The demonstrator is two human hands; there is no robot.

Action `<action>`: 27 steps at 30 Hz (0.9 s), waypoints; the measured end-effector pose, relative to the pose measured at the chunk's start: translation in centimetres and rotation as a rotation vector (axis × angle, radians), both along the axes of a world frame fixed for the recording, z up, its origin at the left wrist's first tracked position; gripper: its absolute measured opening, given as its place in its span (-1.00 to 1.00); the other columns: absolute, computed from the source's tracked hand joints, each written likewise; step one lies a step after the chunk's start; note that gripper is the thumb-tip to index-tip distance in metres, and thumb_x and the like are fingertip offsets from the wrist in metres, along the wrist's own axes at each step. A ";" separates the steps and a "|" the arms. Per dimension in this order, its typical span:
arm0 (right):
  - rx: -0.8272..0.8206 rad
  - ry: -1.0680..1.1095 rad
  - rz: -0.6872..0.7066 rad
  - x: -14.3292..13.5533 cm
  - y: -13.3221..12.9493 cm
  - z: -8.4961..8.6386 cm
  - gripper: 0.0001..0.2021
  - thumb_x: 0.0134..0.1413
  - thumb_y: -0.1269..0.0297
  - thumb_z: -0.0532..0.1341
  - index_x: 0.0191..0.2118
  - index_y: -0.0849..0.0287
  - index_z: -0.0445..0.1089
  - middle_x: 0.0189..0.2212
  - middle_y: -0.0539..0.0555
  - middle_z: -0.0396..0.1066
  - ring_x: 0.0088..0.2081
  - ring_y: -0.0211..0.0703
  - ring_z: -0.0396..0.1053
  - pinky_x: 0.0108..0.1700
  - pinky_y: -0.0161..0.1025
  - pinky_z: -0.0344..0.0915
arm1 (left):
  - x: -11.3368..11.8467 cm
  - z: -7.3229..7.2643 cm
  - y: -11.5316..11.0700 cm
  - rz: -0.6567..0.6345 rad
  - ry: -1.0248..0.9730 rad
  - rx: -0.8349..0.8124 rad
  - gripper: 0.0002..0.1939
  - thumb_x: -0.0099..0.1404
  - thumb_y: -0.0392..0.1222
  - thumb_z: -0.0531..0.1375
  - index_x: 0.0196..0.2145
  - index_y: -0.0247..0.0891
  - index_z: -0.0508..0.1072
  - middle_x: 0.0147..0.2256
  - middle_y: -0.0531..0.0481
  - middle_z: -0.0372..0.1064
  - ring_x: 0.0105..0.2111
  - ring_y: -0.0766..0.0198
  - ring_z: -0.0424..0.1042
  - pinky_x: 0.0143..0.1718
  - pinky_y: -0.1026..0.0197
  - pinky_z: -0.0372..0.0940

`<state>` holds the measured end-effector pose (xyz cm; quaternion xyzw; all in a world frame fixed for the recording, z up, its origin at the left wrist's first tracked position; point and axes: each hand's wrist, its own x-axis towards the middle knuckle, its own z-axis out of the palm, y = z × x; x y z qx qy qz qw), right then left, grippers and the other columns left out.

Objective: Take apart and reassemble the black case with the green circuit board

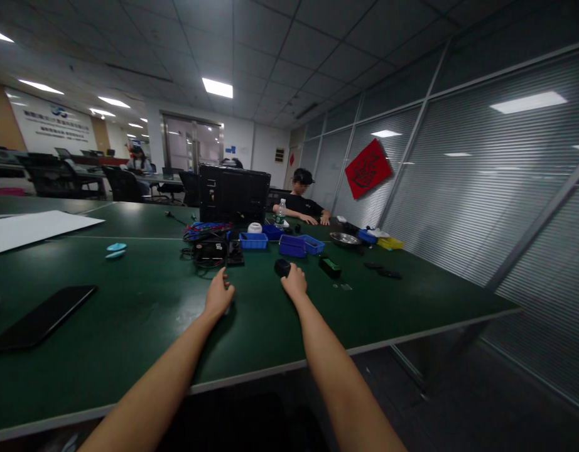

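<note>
Just on the wearer's side of the dark blue bin [292,247], the right hand [296,281] has its fingers closed on a rounded black object [282,268] over the green table [388,304]. Left of that bin and nearer the wearer, the left hand [218,296] is partly curled, and whether it grips anything I cannot tell; right of the bin and nearer sits a black box [330,267] with a green top, while a person [303,202] sits beyond it.
</note>
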<state>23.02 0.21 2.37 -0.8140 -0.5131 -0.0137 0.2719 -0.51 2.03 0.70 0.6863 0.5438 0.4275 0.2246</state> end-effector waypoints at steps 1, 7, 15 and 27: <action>0.007 0.005 -0.049 0.9 0.0 0.0 -0.49 -0.10 0.31 0.14 0.05 0.20 0.10 -0.12 0.26 0.24 -0.07 0.03 0.19 -0.16 -0.15 0.16 | -0.1 0.0 0.0 0.003 0.010 -0.005 -0.36 0.06 -0.30 0.05 0.13 -0.38 0.05 -0.07 -0.20 0.26 -0.25 0.28 0.36 -0.15 0.21 0.25; -0.002 0.025 -0.127 2.5 -0.3 -0.1 -0.49 -0.09 0.27 0.14 0.05 0.19 0.08 -0.08 0.29 0.20 -0.05 0.06 0.17 -0.15 -0.10 0.15 | -0.1 -0.1 0.3 -0.012 0.062 -0.019 -0.39 0.07 -0.28 0.05 0.11 -0.35 0.08 -0.07 -0.16 0.27 -0.25 0.28 0.36 -0.12 0.21 0.23; 0.017 0.064 -0.130 2.4 -0.2 -0.1 -0.52 -0.05 0.22 0.12 0.04 0.19 0.12 -0.08 0.29 0.20 -0.06 0.07 0.17 -0.16 -0.11 0.13 | -0.1 0.1 0.2 -0.019 0.111 -0.025 -0.40 0.08 -0.28 0.05 0.11 -0.35 0.10 -0.08 -0.17 0.28 -0.23 0.26 0.36 -0.12 0.21 0.22; 0.673 0.245 0.061 1.5 -0.1 1.0 -0.59 0.09 0.07 -0.04 -0.04 0.23 0.21 -0.17 0.16 0.33 -0.15 -0.10 0.27 -0.15 -0.23 0.18 | 0.0 0.0 0.2 -0.013 0.119 -0.025 -0.41 0.05 -0.30 0.07 0.08 -0.37 0.14 -0.11 -0.16 0.31 -0.28 0.29 0.36 -0.15 0.25 0.22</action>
